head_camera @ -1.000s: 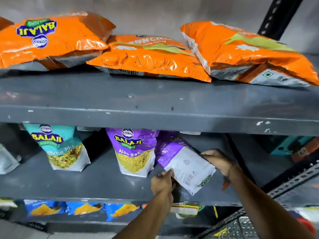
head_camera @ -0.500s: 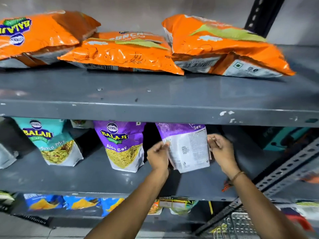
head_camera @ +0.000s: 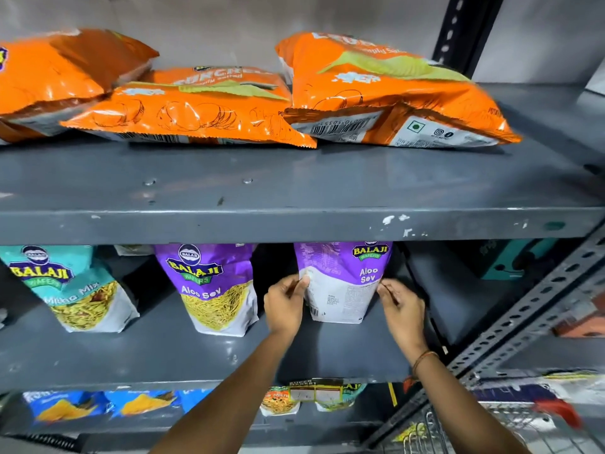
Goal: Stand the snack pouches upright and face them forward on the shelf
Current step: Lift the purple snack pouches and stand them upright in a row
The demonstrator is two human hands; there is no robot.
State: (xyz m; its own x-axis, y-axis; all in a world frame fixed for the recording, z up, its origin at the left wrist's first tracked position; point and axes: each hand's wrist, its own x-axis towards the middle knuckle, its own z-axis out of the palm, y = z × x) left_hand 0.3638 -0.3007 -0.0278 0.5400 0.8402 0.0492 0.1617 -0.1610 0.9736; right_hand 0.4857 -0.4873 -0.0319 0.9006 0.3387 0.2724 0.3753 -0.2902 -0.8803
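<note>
Head view: both hands, left hand (head_camera: 284,306) and right hand (head_camera: 402,305), pinch the purple pouch (head_camera: 343,283) standing on the middle shelf (head_camera: 163,355), at five o'clock. Its back shows; turn it slowly, keeping the bottom flat.

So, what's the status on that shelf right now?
Left hand and right hand pinch the purple Aloo Sev pouch by its side edges. Pouch upright on middle shelf, back panel facing out. Nothing in the way.

The upper shelf's lip (head_camera: 294,224) hides the purple pouch's (head_camera: 343,283) top; its small print is unreadable.
</note>
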